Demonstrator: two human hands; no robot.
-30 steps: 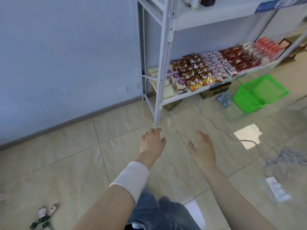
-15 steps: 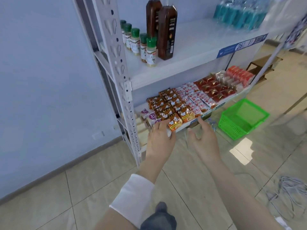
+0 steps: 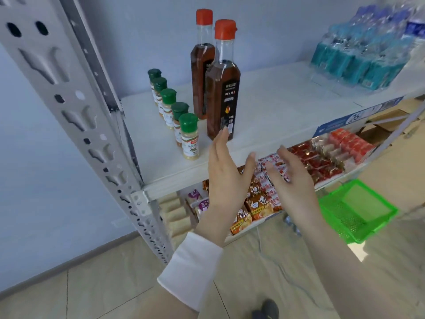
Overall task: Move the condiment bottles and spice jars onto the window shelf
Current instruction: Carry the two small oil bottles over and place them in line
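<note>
On the white shelf [image 3: 276,116], two red-capped sauce bottles [image 3: 222,88] stand beside five green-capped spice jars [image 3: 189,137]; both hands, left hand [image 3: 226,178] and right hand [image 3: 291,178], are spread and empty, so best clasp the near bottle's body, upright.
</note>
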